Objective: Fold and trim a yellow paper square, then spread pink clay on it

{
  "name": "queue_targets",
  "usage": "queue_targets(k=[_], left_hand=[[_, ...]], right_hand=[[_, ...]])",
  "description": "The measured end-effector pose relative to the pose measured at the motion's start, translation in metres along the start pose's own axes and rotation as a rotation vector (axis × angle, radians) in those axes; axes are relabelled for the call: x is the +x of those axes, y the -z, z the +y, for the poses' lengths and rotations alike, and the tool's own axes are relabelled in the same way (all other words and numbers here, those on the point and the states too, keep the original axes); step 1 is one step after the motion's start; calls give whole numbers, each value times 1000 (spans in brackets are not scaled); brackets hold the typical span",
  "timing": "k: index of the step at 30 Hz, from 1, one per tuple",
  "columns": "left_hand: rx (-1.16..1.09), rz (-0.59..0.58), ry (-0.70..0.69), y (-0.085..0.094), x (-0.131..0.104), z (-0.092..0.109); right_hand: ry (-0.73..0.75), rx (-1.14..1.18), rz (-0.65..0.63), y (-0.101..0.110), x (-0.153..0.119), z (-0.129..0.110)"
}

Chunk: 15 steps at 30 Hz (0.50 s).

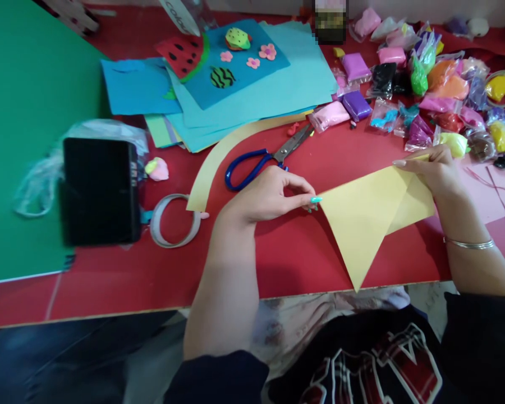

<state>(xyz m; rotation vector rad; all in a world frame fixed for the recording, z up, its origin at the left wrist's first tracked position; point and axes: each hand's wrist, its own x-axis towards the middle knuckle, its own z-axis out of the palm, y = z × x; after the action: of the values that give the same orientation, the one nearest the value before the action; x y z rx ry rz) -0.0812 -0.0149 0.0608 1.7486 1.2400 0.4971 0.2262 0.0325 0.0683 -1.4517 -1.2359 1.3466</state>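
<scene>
A folded sheet of yellow paper (362, 219) hangs between my two hands above the red table, one pointed corner hanging down near the table's front edge. My left hand (278, 193) pinches its left corner between thumb and fingers. At the upper right edge, my right hand (433, 168) grips the sheet, with the thumb lying along the fold. Scissors with blue handles (271, 160) lie partly open just beyond my left hand. A curved strip of yellow paper (219, 157) rests to the left of them.
A roll of tape (175, 220) and a black device (101, 191) lie at the left, beside a green board (25, 140). Blue sheets (261, 84) with clay shapes are at the back. Several clay packets (450, 87) cover the back right; pink paper (483, 193) lies at the right.
</scene>
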Motion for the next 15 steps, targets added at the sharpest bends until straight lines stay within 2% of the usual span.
queue_targets(k=[1, 3, 5, 7, 10, 13, 15], left_hand=[[-33, 30, 19, 3, -2, -3], [-128, 166, 43, 7, -3, -6], [-225, 321, 35, 6, -1, -8], [-273, 391, -19, 1, 4, -8], [-242, 336, -99, -10, 12, -5], [-168, 226, -77, -19, 16, -2], [-126, 207, -65, -22, 16, 0]], right_hand=[[-1, 38, 38, 5, 3, 0], [22, 98, 83, 12, 8, 0], [30, 128, 50, 15, 12, 2], [15, 150, -33, 12, 14, 6], [75, 200, -95, 3, 14, 14], [134, 185, -85, -3, 12, 22], [121, 137, -96, -5, 12, 24]])
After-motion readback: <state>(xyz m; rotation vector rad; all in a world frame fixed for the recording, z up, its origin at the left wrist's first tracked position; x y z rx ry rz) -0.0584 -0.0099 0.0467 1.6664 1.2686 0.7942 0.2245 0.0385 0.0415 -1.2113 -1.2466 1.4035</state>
